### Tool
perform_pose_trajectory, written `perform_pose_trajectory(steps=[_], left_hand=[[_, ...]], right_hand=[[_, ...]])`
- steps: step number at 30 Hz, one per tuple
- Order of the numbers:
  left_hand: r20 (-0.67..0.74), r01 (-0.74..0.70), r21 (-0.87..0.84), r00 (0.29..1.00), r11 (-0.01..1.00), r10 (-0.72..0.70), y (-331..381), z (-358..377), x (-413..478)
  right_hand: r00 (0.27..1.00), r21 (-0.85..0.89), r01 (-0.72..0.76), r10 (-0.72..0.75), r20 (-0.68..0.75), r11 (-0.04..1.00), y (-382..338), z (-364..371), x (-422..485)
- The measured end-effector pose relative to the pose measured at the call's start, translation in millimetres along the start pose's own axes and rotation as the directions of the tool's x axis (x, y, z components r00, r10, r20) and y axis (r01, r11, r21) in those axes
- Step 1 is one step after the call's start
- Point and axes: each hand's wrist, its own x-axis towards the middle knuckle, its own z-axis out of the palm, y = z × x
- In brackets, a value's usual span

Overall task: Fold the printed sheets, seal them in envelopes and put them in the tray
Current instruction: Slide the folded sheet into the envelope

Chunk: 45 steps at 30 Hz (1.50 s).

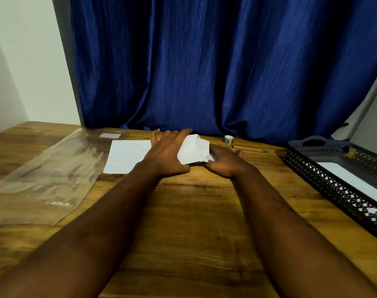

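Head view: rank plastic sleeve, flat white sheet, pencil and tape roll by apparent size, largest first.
Plastic sleeve
flat white sheet, partly under the left hand
pencil
tape roll
The sleeve reaches nearer the camera.

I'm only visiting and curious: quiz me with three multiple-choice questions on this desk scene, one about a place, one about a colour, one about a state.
1. Where is the black tray? A) right side of the table B) left side C) on the floor
2. What colour is the curtain? A) red B) blue C) green
3. The black tray is: A) empty B) holding a white paper C) upside down
Answers: 1 A, it sits by the right edge; 2 B, its folds are deep blue; 3 B, the white paper lies flat inside.
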Motion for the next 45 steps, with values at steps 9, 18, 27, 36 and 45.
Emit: perform_pose_trajectory(steps=[9, 18, 27, 36, 45], left_hand=[[-0.027, -0.017, 0.015, 0.999, 1.0, 0.017, 2, 1, -1], [-0.133, -0.068, 0.039, 0.988, 0.997, 0.073, 6, 4, 0], [-0.134, -0.07, 0.035, 0.988, 0.997, 0.074, 11, 8, -1], [-0.146, -0.059, 0.05, 0.987, 0.997, 0.065, 11, 12, 3], [-0.136, -0.03, 0.045, 0.99, 0.999, 0.036, 8, 11, 2]], right_hand=[[0.992, -0.154, -0.096, 0.107, 0.062, 0.983, -1, -8, -2], [0.994, -0.03, -0.106, 0.105, -0.034, 0.994, -5, -12, -5], [0.985, 0.018, -0.16, 0.158, 0.071, 0.987, -11, -21, -2], [0.976, 0.017, -0.195, 0.192, 0.105, 0.981, -13, -24, -2], [0.957, 0.452, -0.181, 0.262, -0.124, 0.874, 7, -24, -4]])
